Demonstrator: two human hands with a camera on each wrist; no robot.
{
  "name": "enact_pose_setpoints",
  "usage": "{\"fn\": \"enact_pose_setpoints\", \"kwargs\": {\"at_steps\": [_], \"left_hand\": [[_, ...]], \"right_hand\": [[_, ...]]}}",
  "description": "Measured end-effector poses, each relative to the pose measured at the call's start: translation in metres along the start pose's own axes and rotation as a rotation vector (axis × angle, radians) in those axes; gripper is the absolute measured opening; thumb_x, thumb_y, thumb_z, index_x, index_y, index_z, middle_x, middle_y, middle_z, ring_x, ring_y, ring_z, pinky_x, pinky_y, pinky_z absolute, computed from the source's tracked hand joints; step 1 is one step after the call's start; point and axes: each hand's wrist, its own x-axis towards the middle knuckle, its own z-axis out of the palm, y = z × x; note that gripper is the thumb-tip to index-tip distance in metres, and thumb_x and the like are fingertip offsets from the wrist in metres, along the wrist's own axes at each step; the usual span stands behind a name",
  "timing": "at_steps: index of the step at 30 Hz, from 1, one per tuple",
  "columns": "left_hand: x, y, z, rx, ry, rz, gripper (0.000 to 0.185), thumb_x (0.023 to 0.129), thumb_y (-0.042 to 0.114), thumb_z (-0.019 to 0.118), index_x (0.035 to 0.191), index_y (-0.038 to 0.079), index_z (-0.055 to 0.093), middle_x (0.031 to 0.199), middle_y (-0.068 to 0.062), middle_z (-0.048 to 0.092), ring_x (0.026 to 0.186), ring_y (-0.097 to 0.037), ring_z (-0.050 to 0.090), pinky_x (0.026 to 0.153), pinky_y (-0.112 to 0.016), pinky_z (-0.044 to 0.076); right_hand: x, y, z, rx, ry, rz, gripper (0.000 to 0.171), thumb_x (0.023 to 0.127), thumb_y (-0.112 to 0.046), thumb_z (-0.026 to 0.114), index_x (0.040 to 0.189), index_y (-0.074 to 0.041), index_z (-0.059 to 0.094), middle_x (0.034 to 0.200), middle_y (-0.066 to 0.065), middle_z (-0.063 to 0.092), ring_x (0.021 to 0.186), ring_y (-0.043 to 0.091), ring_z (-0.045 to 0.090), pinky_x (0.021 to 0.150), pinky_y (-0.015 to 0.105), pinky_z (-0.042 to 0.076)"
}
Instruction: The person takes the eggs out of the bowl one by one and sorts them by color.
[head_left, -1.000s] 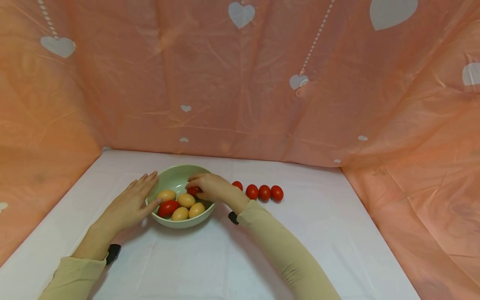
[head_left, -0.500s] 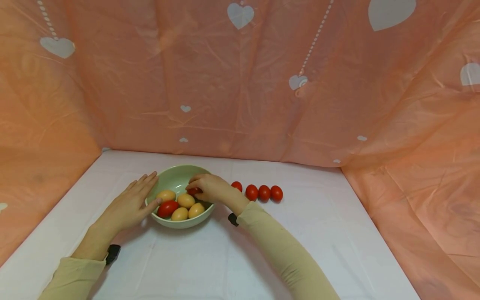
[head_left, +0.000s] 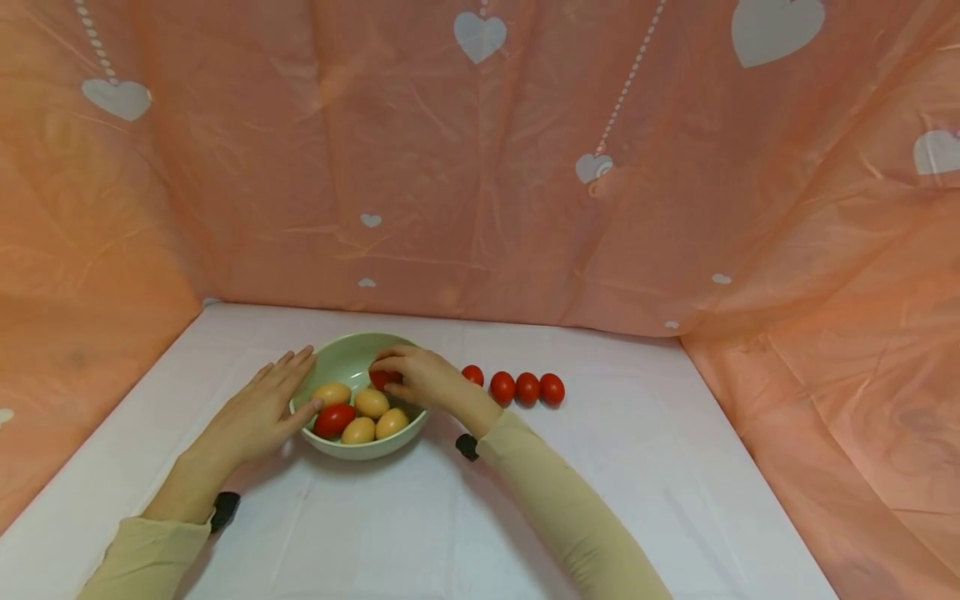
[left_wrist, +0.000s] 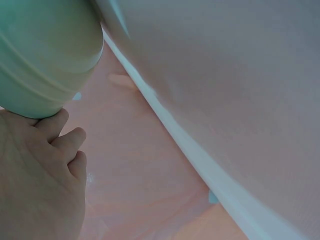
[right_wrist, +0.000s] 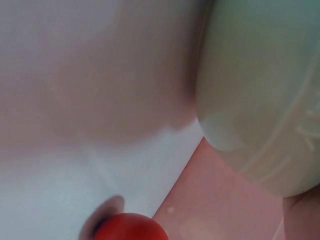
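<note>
Right hand [head_left: 420, 379]: reached into the green bowl [head_left: 337, 357] from its right side, fingers curled round a red tomato [head_left: 384, 379] at the bowl's back right; the tomato sat low among the other pieces, so whether it rested on them or was lifted clear could not be told.

Left hand [head_left: 258, 408]: fingers straight, laid flat against the bowl's left outer wall, holding nothing; the left wrist view showed the fingertips [left_wrist: 55, 125] touching the bowl's underside curve.

Bowl contents, besides the pinched tomato: one red tomato [head_left: 334, 419] at front left and four yellow oval pieces, one at the left [head_left: 332, 392], one in the middle [head_left: 371, 402], two at the front [head_left: 358, 430] [head_left: 392, 422].

Out of the bowl: four red tomatoes in a row on the white table [head_left: 615, 467], just right of the bowl, the nearest one [head_left: 472, 375] partly behind the right wrist, then three more [head_left: 502, 387] [head_left: 527, 388] [head_left: 552, 389].

Progress, by judgement: four reds laid out, two reds in the bowl, one of them in the fingers; sorting looked past halfway.

Hard to make out: the right wrist view was blurred, showing only the bowl's outer wall [right_wrist: 255, 100] and one red tomato [right_wrist: 131, 227] at the bottom edge; no fingers visible there. Any pieces under the right hand were hidden.
</note>
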Motion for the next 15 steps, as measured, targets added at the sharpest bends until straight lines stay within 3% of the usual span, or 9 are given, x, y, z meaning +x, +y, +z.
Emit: {"fn": "enact_pose_setpoints", "kwargs": {"at_steps": [15], "left_hand": [[-0.001, -0.002, 0.002, -0.008, 0.003, 0.002, 0.076, 0.106, 0.044, 0.056, 0.157, -0.008, 0.035, 0.164, -0.027, 0.033, 0.149, -0.052, 0.031, 0.125, -0.061, 0.022]], "right_hand": [[-0.017, -0.001, 0.001, 0.131, 0.237, -0.064, 0.036, 0.097, -0.012, 0.075, 0.133, -0.007, 0.07, 0.14, 0.011, 0.062, 0.132, 0.027, 0.058, 0.114, 0.029, 0.046]]}}
